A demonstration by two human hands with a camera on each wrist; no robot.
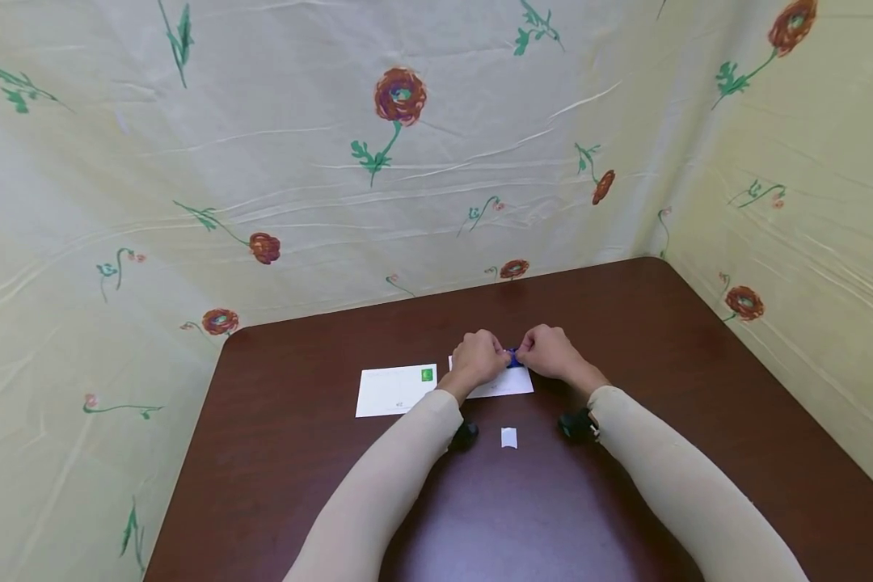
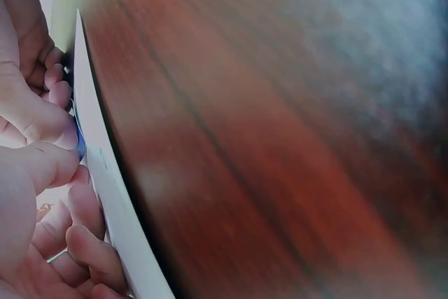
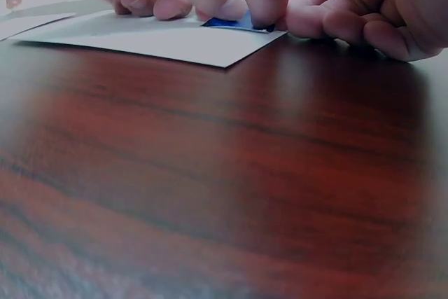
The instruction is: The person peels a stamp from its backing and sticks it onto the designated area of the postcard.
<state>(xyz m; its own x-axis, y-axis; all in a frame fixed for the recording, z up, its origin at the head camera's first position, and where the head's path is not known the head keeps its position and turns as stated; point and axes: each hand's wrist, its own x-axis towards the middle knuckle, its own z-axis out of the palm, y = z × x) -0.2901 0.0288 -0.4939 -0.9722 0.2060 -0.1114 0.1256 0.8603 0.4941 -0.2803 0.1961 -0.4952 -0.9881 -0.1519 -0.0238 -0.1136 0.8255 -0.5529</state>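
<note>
A small blue stamp-like piece (image 1: 512, 358) lies at the upper right of a white envelope (image 1: 505, 384). My left hand (image 1: 480, 356) pinches its left side, while my right hand (image 1: 550, 353) holds the right side between thumb and curled fingers. In the right wrist view, the blue piece (image 3: 231, 24) sits low against the envelope (image 3: 168, 41), near its corner. Fingertips cover much of it, so its printing is hidden. Seen from the left wrist, the thumbs meet close together over a sliver of blue (image 2: 80, 138).
Left of the hands lies a second white envelope (image 1: 389, 392) bearing a green stamp (image 1: 427, 374) in its upper right corner. A small white paper slip (image 1: 508, 437) rests on the brown table (image 1: 298, 501) between the forearms. Flowered sheeting (image 1: 298, 145) hangs behind.
</note>
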